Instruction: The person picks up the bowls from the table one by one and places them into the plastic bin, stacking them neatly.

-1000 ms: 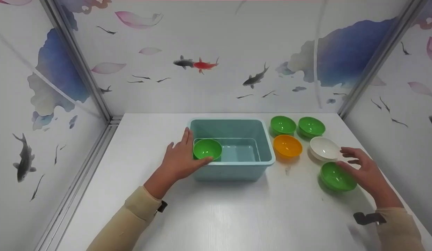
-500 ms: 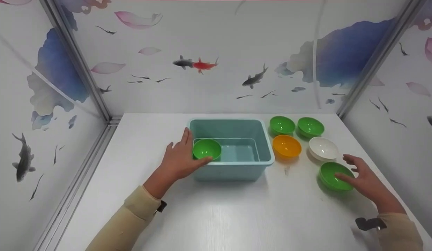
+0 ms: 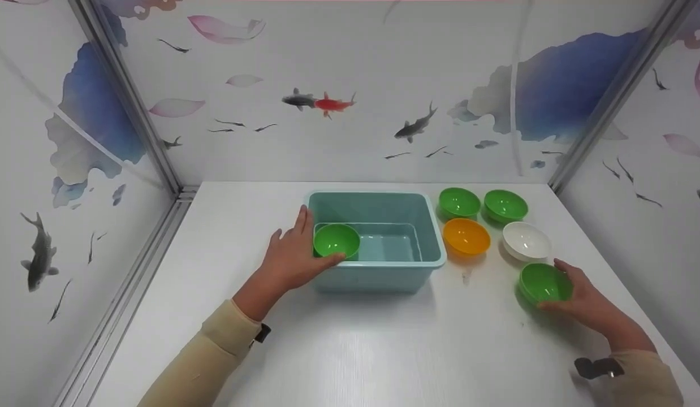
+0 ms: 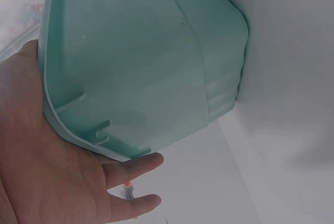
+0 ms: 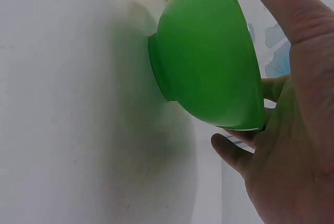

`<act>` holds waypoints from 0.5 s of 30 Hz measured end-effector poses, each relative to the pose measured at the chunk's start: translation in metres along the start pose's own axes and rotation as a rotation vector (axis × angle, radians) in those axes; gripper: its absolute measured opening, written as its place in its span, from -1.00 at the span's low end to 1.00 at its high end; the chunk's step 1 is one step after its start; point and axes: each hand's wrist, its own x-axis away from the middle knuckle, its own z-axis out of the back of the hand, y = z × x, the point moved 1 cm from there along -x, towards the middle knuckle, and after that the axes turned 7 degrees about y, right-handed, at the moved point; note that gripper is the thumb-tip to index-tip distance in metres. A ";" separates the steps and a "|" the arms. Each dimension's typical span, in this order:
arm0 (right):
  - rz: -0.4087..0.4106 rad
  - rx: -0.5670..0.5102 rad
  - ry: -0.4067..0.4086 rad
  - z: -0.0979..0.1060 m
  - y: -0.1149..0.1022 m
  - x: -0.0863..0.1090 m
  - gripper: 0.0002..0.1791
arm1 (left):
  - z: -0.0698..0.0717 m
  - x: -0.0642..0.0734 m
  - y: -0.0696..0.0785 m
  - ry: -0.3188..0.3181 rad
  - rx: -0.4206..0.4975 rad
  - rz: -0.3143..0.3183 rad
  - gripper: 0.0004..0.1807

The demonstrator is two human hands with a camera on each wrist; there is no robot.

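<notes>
The near green bowl (image 3: 543,281) sat right of the bin (image 3: 384,264), the right hand's (image 3: 588,306) grip clamped on its rim!
It was down on the counter (image 3: 355,350), thumb at its near edge. Over at the bin's near left corner rested the left hand (image 3: 289,255), grip spread apart, fingers straight. Inside the bin, at the left end, another green bowl (image 3: 336,239); right beside the bin an orange bowl (image 3: 466,234), then a white bowl (image 3: 525,240) farther right, and two more green bowls (image 3: 459,202) off its back right corner.
</notes>
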 end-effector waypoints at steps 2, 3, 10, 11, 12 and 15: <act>-0.008 0.003 -0.001 -0.001 -0.001 0.000 0.42 | 0.001 -0.001 0.000 -0.001 -0.005 0.000 0.46; -0.011 0.005 -0.001 -0.001 -0.001 0.000 0.43 | 0.001 -0.001 0.000 -0.001 -0.007 0.001 0.46; -0.004 0.009 0.025 -0.003 -0.001 0.001 0.46 | 0.004 0.000 0.002 -0.001 -0.007 0.002 0.46; 0.002 0.010 0.031 -0.003 0.000 0.001 0.45 | 0.003 0.000 0.002 -0.002 -0.006 0.002 0.46; 0.009 0.011 0.038 -0.003 0.001 0.002 0.45 | 0.003 0.000 0.002 -0.001 -0.003 0.000 0.46; 0.018 0.012 0.044 -0.004 0.003 0.003 0.45 | 0.003 0.000 0.003 -0.002 -0.004 -0.002 0.46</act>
